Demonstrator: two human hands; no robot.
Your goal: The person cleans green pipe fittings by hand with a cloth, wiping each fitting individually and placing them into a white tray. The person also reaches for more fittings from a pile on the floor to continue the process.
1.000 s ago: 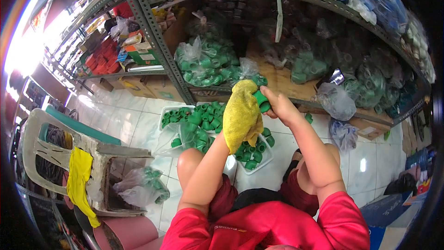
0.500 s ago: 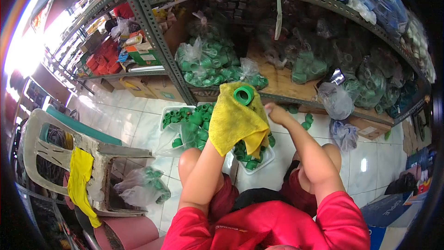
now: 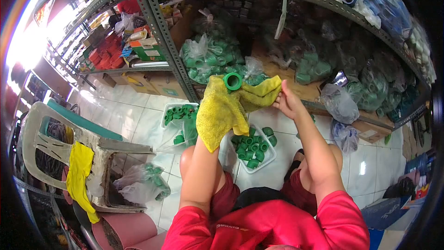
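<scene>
A yellow cloth [image 3: 215,120] drapes over my left hand and hides its fingers; my left forearm [image 3: 203,166] comes up from below it. At the top of the cloth a green pipe fitting [image 3: 232,81] is held through the fabric, its round opening facing me. My right hand [image 3: 289,101] pinches the far right corner of the cloth, which is stretched out sideways from the fitting. Below the hands, a white tray [image 3: 252,171] of green fittings [image 3: 253,147] stands on the tiled floor.
Another white tray [image 3: 164,119] of green fittings and a clear bag stand left. A worn plastic chair [image 3: 99,157] with a yellow cloth [image 3: 79,176] is at the left. Ahead, a metal shelf [image 3: 162,37] holds bagged fittings [image 3: 210,53]. A clear bag [image 3: 143,183] lies beside the chair.
The cloth's right part has been pulled out to the right and up by my right hand. The fitting and my left hand have shifted slightly left and up, uncovering more of the lower tray.
</scene>
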